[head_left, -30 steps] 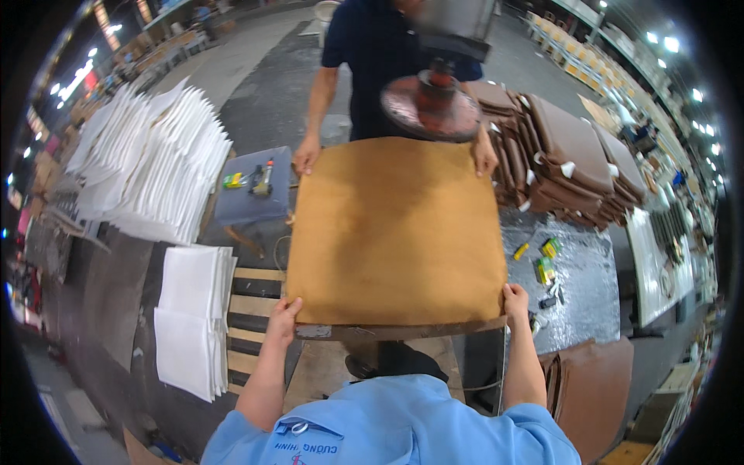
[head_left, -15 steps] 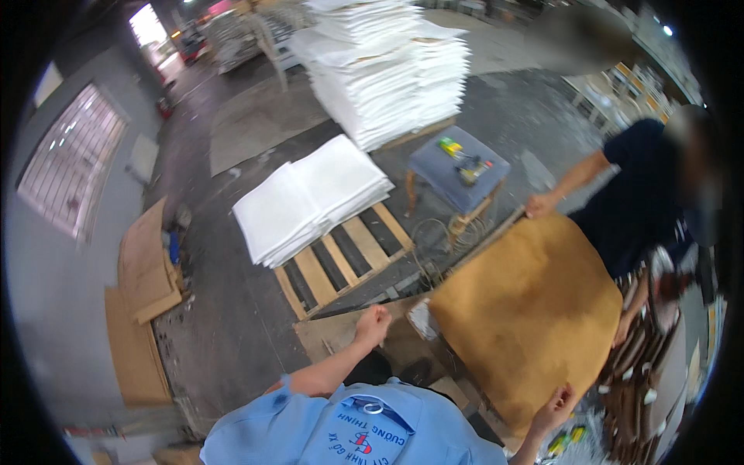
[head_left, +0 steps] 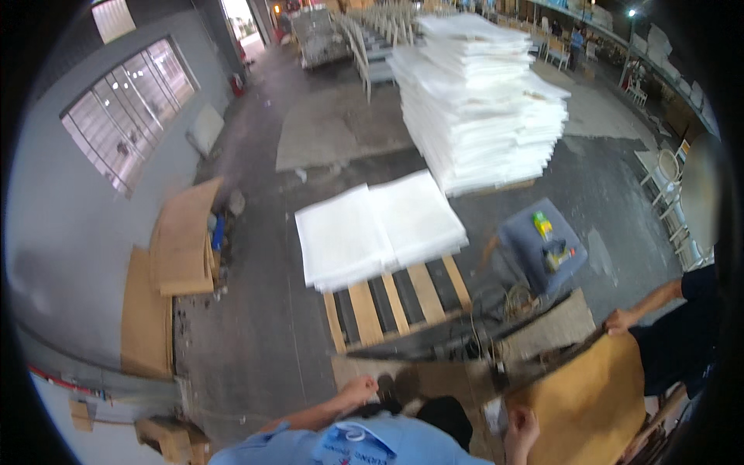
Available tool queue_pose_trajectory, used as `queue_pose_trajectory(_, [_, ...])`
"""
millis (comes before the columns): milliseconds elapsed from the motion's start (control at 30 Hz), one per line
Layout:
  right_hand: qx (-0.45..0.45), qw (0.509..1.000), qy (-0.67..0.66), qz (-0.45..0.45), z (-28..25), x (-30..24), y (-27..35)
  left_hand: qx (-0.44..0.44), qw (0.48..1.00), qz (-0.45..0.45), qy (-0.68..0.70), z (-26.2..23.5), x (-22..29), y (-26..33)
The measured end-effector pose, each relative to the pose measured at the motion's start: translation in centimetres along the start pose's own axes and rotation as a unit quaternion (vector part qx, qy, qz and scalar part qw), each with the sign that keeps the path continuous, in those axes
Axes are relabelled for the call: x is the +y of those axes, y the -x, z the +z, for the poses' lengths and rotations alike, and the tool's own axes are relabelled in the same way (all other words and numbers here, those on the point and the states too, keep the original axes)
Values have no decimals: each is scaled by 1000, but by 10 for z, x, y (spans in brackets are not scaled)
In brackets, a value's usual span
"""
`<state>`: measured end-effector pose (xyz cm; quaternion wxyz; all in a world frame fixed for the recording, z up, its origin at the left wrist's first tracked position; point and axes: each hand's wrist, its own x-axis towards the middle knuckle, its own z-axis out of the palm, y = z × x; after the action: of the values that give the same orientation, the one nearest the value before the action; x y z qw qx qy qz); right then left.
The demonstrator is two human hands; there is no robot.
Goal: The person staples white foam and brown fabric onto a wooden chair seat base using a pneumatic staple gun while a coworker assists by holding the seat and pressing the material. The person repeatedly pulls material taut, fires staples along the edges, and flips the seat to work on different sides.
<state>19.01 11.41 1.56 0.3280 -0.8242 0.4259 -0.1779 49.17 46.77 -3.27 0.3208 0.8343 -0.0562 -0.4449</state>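
Observation:
A large flat brown board (head_left: pixel 597 403) fills the lower right, tilted. My right hand (head_left: pixel 521 426) grips its near edge. My left hand (head_left: pixel 358 387) is curled closed at the bottom centre, beside a flat brown sheet (head_left: pixel 418 380) and under a thin dark panel edge (head_left: pixel 434 349); what it holds is hidden. A co-worker in a dark shirt (head_left: pixel 682 341) stands at the right, with one hand (head_left: pixel 620 319) on the board's far corner.
A wooden pallet (head_left: pixel 395 306) carries low white sheets (head_left: pixel 380 229). Behind it rises a tall stack of white sheets (head_left: pixel 480 108). A small grey-blue stand (head_left: pixel 527 236) holds bottles. Brown boards (head_left: pixel 182 240) lean by the left wall.
The view has swung further left and down. The brown board has slid to the lower right corner, and the co-worker now shows only at the right rim.

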Motion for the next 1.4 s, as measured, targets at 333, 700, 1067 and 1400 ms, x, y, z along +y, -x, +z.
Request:
queue_pose_trajectory(333, [-70, 988, -134, 29, 82, -67, -34, 0, 972, -204, -119, -130, -3, -140])
queue_pose_trajectory(700, [-101, 985, -72, 119, 228, -78, -63, 79, 964, -16, -252, -160, 8, -307])
queue_pose_trajectory(1067, [-126, 966, 154, 163, 437, -60, -57, 131, 920, -139, -341, -171, -83, -649])
queue_pose_trajectory(1400, [-146, 948, 193, 206, 482, -79, -57, 249, 875, -73, -409, -218, -196, -847])
